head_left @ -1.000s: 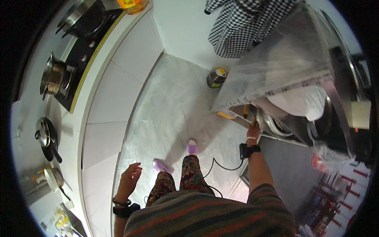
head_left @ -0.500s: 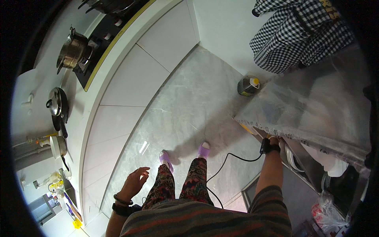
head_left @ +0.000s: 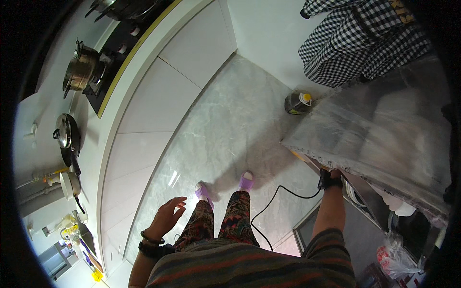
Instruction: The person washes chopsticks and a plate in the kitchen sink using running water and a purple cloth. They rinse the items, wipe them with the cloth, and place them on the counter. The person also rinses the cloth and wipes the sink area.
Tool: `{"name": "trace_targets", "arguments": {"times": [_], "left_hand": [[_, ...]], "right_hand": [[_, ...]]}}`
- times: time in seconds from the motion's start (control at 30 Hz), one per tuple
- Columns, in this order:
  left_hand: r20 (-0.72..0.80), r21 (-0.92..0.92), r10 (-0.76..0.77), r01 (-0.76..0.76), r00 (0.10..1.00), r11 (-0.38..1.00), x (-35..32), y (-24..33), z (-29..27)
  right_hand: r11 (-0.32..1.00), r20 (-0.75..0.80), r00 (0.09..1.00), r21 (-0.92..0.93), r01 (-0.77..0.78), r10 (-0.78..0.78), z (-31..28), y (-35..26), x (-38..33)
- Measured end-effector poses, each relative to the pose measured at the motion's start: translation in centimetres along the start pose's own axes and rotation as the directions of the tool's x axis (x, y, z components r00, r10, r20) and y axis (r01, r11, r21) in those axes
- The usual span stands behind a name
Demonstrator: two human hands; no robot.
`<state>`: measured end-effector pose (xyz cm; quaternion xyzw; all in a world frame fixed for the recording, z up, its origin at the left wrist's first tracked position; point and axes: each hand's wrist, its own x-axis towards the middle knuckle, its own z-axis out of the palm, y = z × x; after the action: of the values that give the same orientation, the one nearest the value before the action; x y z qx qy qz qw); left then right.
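My left hand hangs in the air by my left thigh, fingers loosely bent and apart, holding nothing. On the right, my right hand reaches in at the edge of a shelf unit under a clear plastic cover. The cover and shelf edge hide its fingers, so what it touches does not show. A black band with a dark cable sits at that wrist. Just beside the wrist, inside the unit, is a pale rounded rim. Something white sticks out farther along.
A dark bottle with a yellow cap stands on the floor by the wall. Checked cloth hangs above the covered unit. Along the left counter are a metal pot, a lidded pan and a white saucepan. A plastic bag lies lower right.
My right hand has gone slightly further under the cover's edge, and its fingers are now more hidden. My left hand has risen a little. The view has shifted slightly.
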<state>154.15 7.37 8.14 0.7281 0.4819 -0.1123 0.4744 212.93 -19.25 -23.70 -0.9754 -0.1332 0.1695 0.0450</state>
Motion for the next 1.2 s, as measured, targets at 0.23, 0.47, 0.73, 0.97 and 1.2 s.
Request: {"name": "trace_targets", "arguments": {"times": [0.23,0.47,0.73,0.97,1.2], "left_hand": [[-0.210,0.127,0.183,-0.158,0.960,0.979,1.9,-1.2,-2.7],[-0.304,0.096,0.264,-0.246,0.915,0.965,4.2,-4.4,-9.1],[-0.420,0.087,0.297,-0.288,0.858,0.954,6.6,-6.5,-19.0],[-0.466,0.004,0.097,-0.107,0.880,0.994,7.6,-5.6,-22.0],[-0.597,-0.134,-0.030,-0.063,0.802,0.989,9.1,-2.1,-20.2]], "right_hand": [[0.845,-0.559,0.705,0.016,0.535,-0.436,-1.6,2.6,-9.0],[0.674,0.237,0.672,0.528,0.517,-0.701,-0.3,-8.3,-20.0],[0.490,0.099,0.488,0.341,0.802,-0.867,-8.9,-41.5,-12.1],[0.060,-0.411,0.348,0.569,0.820,-0.843,-26.1,-70.4,-8.9],[0.107,-0.644,0.187,0.161,0.981,-0.742,-37.2,-90.2,-1.0]]}}
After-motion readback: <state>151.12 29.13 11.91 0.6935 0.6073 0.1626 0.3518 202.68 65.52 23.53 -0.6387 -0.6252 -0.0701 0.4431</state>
